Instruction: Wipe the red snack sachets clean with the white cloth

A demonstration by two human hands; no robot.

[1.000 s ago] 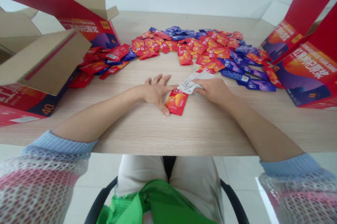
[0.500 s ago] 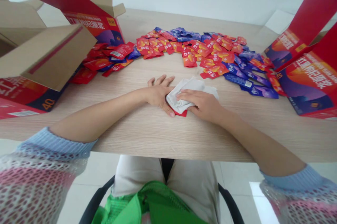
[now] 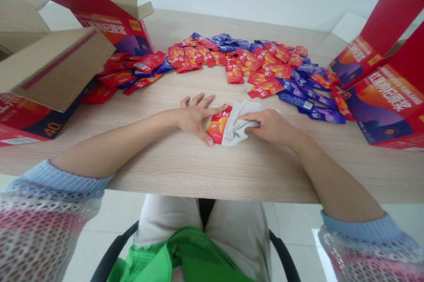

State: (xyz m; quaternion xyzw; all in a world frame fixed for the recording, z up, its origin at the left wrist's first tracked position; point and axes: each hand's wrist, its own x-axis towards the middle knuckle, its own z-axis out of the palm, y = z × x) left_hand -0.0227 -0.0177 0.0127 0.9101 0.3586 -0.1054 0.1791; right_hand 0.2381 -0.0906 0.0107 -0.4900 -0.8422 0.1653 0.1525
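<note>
A red and orange sachet [image 3: 219, 125] lies flat on the table in front of me, its right part covered by a white cloth [image 3: 236, 129]. My left hand [image 3: 197, 118] is spread on the table, with thumb and index finger touching the sachet's left edge. In my right hand [image 3: 270, 126] the bunched cloth is gripped between fingers and thumb, resting over the sachet. Beyond my hands, red sachets [image 3: 263, 65] and purple-blue sachets [image 3: 326, 114] are heaped in a curved pile.
Open cardboard boxes stand at the left, a near one [image 3: 49, 70] and a far one [image 3: 109, 30]. Red boxes [image 3: 394, 101] stand at the right. More sachets [image 3: 132, 70] lie beside the left boxes. The table [image 3: 185, 171] ends just before my lap, where a green bag [image 3: 185, 255] sits.
My right hand has drawn the cloth to the right, uncovering the sachet's left part. The fingers have bunched the cloth more. My left hand stays by the sachet's left edge.
</note>
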